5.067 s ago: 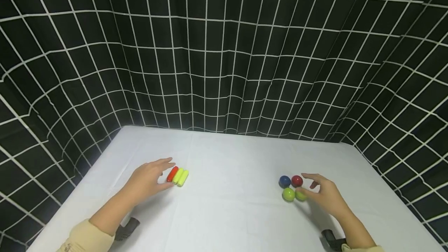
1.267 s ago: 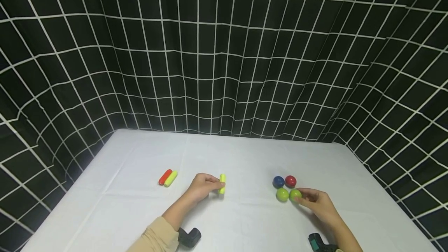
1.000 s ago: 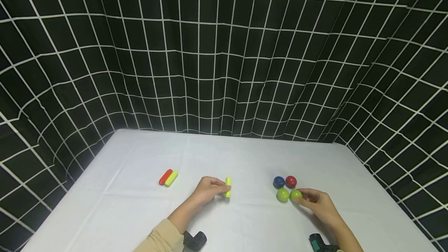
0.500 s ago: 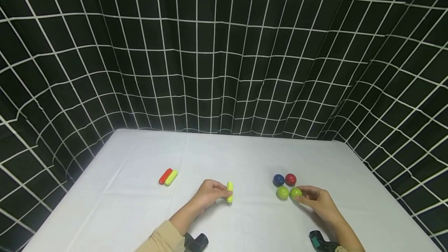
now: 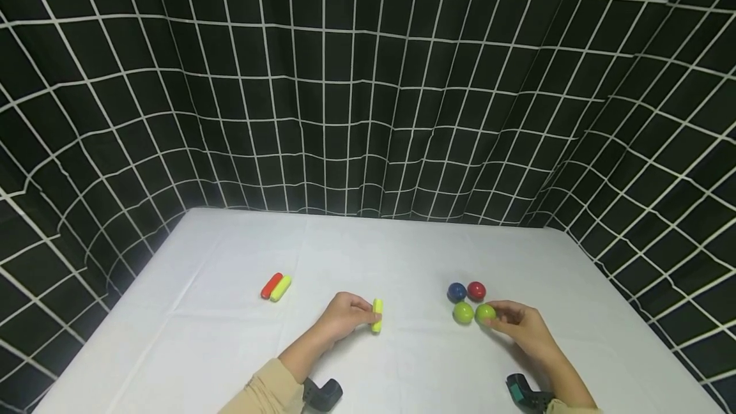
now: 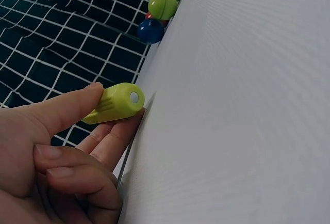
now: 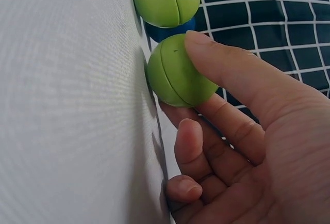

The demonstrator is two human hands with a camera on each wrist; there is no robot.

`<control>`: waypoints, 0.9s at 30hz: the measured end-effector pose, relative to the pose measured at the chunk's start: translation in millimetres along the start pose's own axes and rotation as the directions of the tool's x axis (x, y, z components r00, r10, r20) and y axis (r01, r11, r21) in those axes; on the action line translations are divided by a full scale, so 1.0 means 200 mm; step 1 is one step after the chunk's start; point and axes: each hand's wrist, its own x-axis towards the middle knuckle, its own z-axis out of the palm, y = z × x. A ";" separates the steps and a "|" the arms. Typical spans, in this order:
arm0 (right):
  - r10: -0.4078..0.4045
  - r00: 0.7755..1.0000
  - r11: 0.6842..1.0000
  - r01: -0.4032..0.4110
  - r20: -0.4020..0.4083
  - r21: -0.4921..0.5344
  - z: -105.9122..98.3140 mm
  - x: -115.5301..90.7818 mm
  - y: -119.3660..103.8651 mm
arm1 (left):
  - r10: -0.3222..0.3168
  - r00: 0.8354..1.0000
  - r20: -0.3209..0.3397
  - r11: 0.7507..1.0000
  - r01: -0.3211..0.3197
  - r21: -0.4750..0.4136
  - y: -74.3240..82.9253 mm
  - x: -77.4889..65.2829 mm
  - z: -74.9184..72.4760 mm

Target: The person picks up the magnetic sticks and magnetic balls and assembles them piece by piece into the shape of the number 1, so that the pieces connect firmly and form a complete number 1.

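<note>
Yellow-green and smooth, the short plastic stick point(image 5: 377, 315) sits near the front middle of the white table point(image 5: 402, 254), pinched between the thumb and forefinger of your left hand point(image 5: 345, 318); the left wrist view shows its rounded end point(image 6: 116, 104) with a small pale dot, low against the cloth, though from that angle you cannot tell whether it touches the table. The other fingers of that hand curl loosely beneath, which steadies the stick near one end and leaves the rest of it free. To the right, your right hand point(image 5: 520, 328) holds a green ball point(image 5: 485, 312) with the thumb laid over its top and the fingers tucked under and behind, so the ball rests on the cloth and cannot roll. The right wrist view shows a fine seam round it point(image 7: 178, 72), as if it were made of two halves, and a glossy surface. Just beside it lies a second green ball point(image 5: 462, 313), and behind the pair a blue ball point(image 5: 457, 291) and a red ball point(image 5: 476, 290), the four packed in a tight square. Well apart on the left lie a red stick point(image 5: 271, 285) and another yellow-green stick point(image 5: 281, 287), side by side and touching. A black curtain point(image 5: 368, 82) with a white grid hangs behind the table.
</note>
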 end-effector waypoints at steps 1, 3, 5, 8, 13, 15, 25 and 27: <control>-0.002 1.000 1.000 0.002 -0.003 0.002 0.00 0.00 0.00 | 0.001 1.000 -0.001 1.000 -0.001 0.000 0.00 0.00 0.00; -0.007 1.000 1.000 0.007 -0.008 0.010 -0.01 0.00 0.00 | 0.008 1.000 0.003 1.000 -0.008 -0.006 0.00 0.01 0.00; -0.009 1.000 1.000 0.009 -0.016 0.013 -0.01 0.00 0.00 | 0.014 1.000 0.006 1.000 -0.014 -0.011 -0.01 0.01 0.01; 0.001 1.000 1.000 -0.001 -0.022 0.025 -0.03 0.01 -0.01 | 0.019 1.000 0.012 1.000 -0.019 -0.016 -0.01 0.01 0.01; 0.023 0.999 0.999 -0.022 -0.025 0.045 -0.05 0.02 -0.04 | 0.025 1.000 0.005 1.000 -0.025 -0.013 -0.02 0.00 0.01; 0.024 0.999 0.998 -0.023 -0.029 0.053 -0.05 0.03 -0.06 | 0.027 1.000 0.003 1.000 -0.027 -0.010 -0.02 0.00 0.00; 0.010 1.000 0.994 -0.007 -0.020 0.114 -0.04 0.04 -0.15 | 0.039 0.999 0.010 0.999 -0.039 0.005 -0.01 0.00 0.00; 0.002 1.000 0.993 -0.001 -0.008 0.117 -0.04 0.04 -0.17 | 0.044 0.999 0.015 0.999 -0.044 0.005 -0.01 0.00 0.01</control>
